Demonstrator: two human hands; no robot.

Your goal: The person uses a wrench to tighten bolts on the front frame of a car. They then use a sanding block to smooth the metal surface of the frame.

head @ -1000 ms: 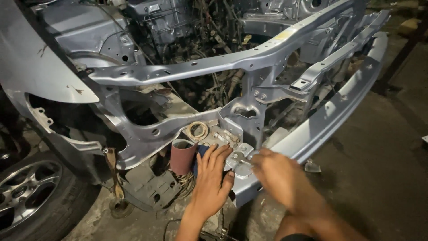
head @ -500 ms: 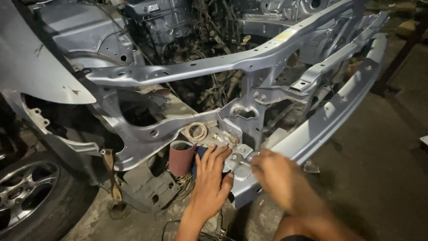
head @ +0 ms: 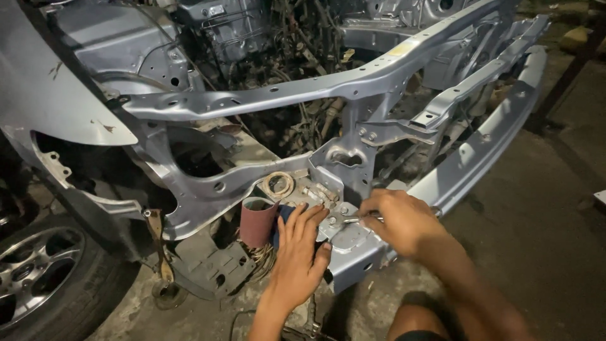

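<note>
I look down at the stripped front of a silver-blue car. My left hand (head: 299, 256) rests flat, fingers apart, on the end of the front bumper beam (head: 480, 148), beside a dark red roll of sandpaper (head: 257, 221). My right hand (head: 398, 221) is closed on a small metal tool (head: 349, 220) whose tip points left onto the beam's end bracket (head: 348, 243). A coil of pale wire (head: 278, 185) and a few bolts (head: 319, 192) lie on the bracket just above my hands.
The upper radiator support (head: 328, 85) crosses the view above an exposed engine bay with cables (head: 297, 120). A fender (head: 50, 101) and a wheel with alloy rim (head: 35, 281) are at left. Bare concrete floor (head: 543, 240) lies at right. My knee (head: 435, 316) is at the bottom.
My right hand has shifted slightly left and settled, the tool's tip now showing at the bracket. My left hand has stayed in place.
</note>
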